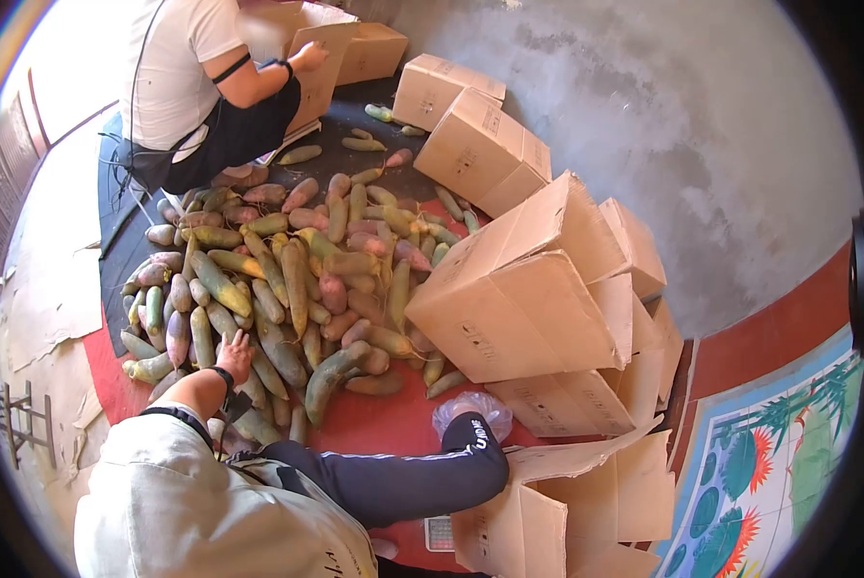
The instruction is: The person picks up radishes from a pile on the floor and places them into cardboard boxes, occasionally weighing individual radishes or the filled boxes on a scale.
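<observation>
Dozens of roots (pixel 218 281) lie loose in a heap, so much looks left to handle; how full the cartons (pixel 509 318) to the heap's right are, you can't tell. Your left hand (pixel 235 357) is at the heap's near-left side, fingers spread; whether it grips anything is unclear. Your right hand is out of view. The roots are plump, tapering, dull green, yellow and pink; the cartons are boxy brown cardboard. Beyond the heap, another person (pixel 177 87) crouches.
</observation>
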